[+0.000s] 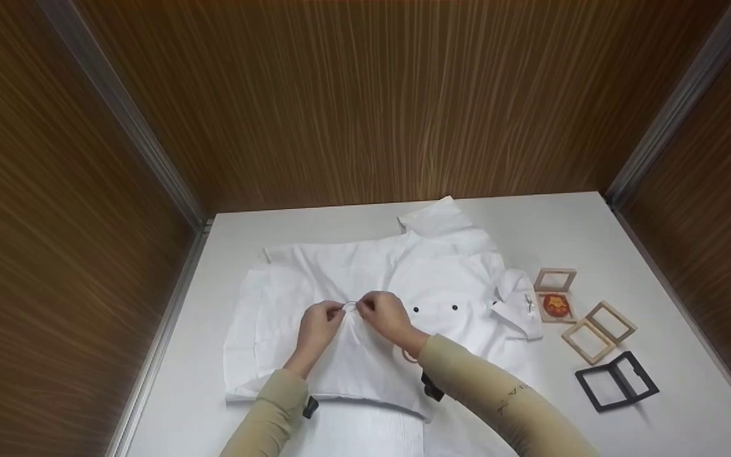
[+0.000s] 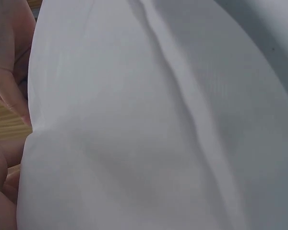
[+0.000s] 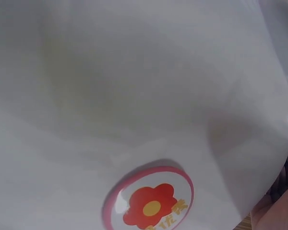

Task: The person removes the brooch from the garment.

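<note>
Fastening seems under way: the shirt (image 1: 356, 266) is pinched by left hand (image 1: 320, 326) and right hand (image 1: 388, 313), and careful alignment is probably needed.

The shirt (image 1: 334, 266) was white, its buttons (image 1: 455, 308) black. A white badge (image 3: 151, 203) had a pink rim, yellow-centred red flower and gold lettering. The sleeves (image 1: 270, 406) were khaki; the wall (image 1: 372, 95) was streaked brown, the table (image 1: 549, 222) white, one case (image 1: 621, 384) black.
</note>
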A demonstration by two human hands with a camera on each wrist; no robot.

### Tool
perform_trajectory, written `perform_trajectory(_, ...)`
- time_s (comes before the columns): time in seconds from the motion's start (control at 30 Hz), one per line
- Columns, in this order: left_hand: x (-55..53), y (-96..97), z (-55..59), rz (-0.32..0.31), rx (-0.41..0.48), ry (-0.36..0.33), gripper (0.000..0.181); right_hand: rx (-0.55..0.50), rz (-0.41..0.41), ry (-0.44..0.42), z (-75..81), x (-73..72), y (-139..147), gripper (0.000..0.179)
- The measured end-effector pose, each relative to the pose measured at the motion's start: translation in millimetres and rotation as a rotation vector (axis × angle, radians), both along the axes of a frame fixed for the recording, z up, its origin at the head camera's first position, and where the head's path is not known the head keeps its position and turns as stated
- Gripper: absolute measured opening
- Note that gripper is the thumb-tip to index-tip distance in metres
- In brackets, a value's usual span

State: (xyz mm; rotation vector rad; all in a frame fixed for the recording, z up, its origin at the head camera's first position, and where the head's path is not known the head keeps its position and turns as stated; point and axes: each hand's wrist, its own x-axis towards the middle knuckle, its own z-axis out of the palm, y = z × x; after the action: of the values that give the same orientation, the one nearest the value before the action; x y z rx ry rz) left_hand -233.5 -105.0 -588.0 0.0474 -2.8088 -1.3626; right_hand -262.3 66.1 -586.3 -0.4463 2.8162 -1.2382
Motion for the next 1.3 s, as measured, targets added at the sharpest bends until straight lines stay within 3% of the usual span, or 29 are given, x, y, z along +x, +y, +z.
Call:
perform_trajectory(0.27, -3.2, -0.6, -3.4, -0.001, 0.029, 0.017, 0.013, -0.014, 0.016, -0.041, -1.7, -1.1, 1.1, 0.021)
perform_trajectory(0.63, -4.9, 1.1, 3.3, -0.008, 0.016, -0.03, 0.013, 0.013, -0.006, -0.042, 0.1, -1.5, 0.4, 0.02)
perform_trajectory(0.93, -3.7, 1.3, 3.6, -0.033, -0.027, 0.012, 0.02, 0.004, -0.034, -0.085, -0.4, 0.9, 0.7, 0.023)
perform_trajectory(1.3, -5.6, 5.0, 3.5, -0.017, 0.036, -0.023, 0.017, -0.008, 0.002, -0.145, 0.9, 0.5, 3.4, 0.021)
